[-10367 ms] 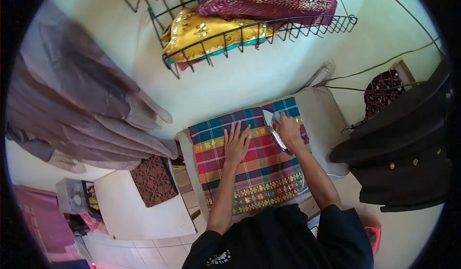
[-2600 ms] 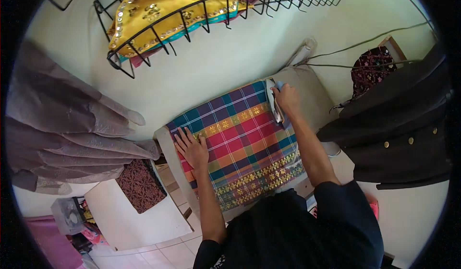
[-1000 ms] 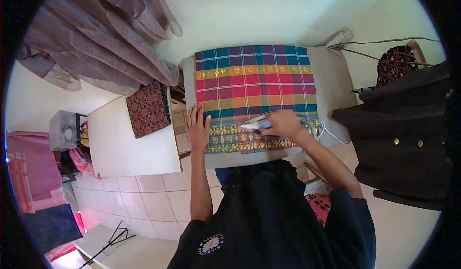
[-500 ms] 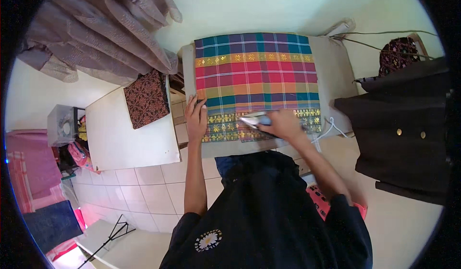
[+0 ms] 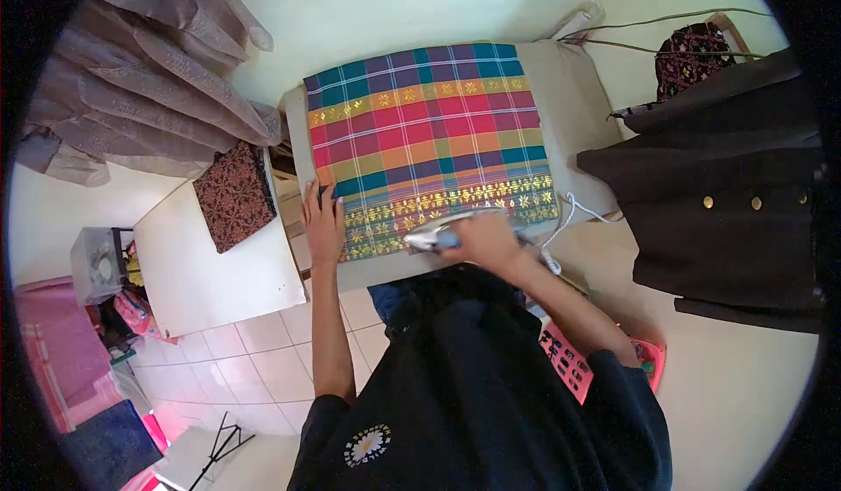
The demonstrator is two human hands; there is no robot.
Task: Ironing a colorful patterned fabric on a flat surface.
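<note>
A checked cloth (image 5: 429, 132) in red, teal, purple and orange, with gold motifs, lies spread on a beige padded ironing surface (image 5: 569, 105). My right hand (image 5: 486, 241) is wrapped round the handle of a clothes iron (image 5: 427, 235). The iron rests on the gold-patterned band near the cloth's front edge, its tip pointing left. A pale cord (image 5: 565, 219) hangs behind it at the right edge of the padding. At the cloth's left edge, my left hand (image 5: 324, 228) lies flat with fingers stretched out. Its fingertips touch the fabric.
To the left stands a white table (image 5: 219, 263) with a folded brown patterned cloth (image 5: 235, 197) on it. Grey-brown curtains (image 5: 149, 62) hang at upper left. A dark buttoned jacket (image 5: 718, 202) hangs at right. A pink basket (image 5: 569, 364) stands below my right arm.
The iron in my right hand has slid left along the cloth and toward its front edge. My left hand stays at the cloth's left side. The whole view has shifted and tilted slightly.
</note>
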